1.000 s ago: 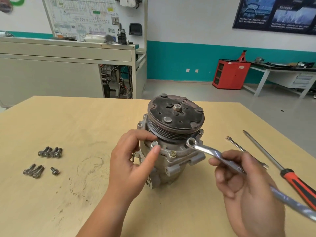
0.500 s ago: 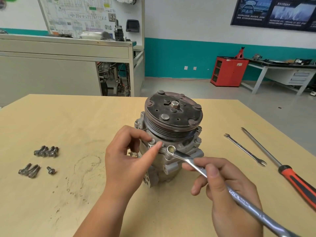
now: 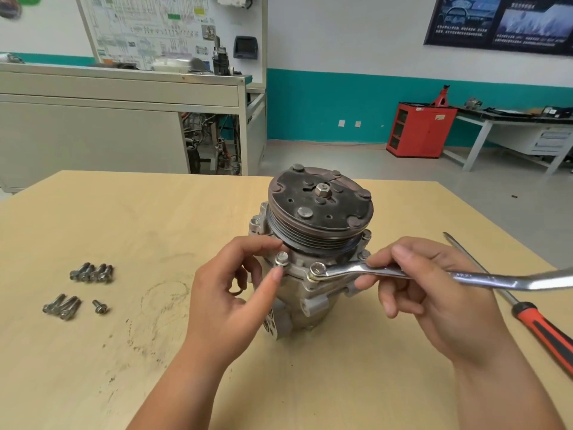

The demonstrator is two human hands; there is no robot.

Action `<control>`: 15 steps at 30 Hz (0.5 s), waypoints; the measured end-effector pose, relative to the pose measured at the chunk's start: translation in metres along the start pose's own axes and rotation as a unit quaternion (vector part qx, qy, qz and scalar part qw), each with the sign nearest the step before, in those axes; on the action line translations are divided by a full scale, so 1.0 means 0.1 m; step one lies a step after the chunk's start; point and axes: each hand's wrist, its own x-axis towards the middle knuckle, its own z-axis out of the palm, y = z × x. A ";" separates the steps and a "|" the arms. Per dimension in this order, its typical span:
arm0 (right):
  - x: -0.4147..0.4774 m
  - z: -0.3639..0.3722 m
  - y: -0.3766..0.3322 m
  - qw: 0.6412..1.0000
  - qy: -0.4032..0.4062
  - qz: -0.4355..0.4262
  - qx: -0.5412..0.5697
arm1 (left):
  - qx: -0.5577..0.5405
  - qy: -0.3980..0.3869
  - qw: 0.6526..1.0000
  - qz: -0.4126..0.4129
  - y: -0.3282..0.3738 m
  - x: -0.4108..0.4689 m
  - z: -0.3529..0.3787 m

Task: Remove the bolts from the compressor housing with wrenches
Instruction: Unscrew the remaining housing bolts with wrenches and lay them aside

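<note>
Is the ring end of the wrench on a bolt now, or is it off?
On. The ring end of the wrench sits over a bolt on the compressor housing flange; the right hand holds its shaft.

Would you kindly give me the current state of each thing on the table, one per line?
Compressor: upright, pulley up.
Wrench: ring end seated on a front housing bolt, held by right hand.
Raised bolt: standing proud of the housing, pinched by left hand.
Loose bolts: removed, lying left on the table.
Screwdriver: lying unused at right.
</note>
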 end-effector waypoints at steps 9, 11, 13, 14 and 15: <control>-0.26 0.15 0.16 0.999 0.047 0.005 0.026 | -0.030 0.010 0.999 0.001 -0.03 0.01 0.02; -0.12 0.06 0.13 0.998 0.019 0.038 0.056 | -0.022 0.016 1.000 0.004 -0.01 0.03 0.02; 0.11 -0.06 0.08 0.992 -0.009 0.089 0.087 | -0.027 0.027 0.999 0.011 0.02 0.06 0.02; 0.23 -0.10 0.04 0.988 -0.026 0.115 0.094 | -0.032 0.035 0.999 0.015 0.03 0.08 0.02; 0.32 -0.12 0.01 0.985 -0.043 0.133 0.100 | -0.039 0.042 0.998 0.017 0.05 0.09 0.01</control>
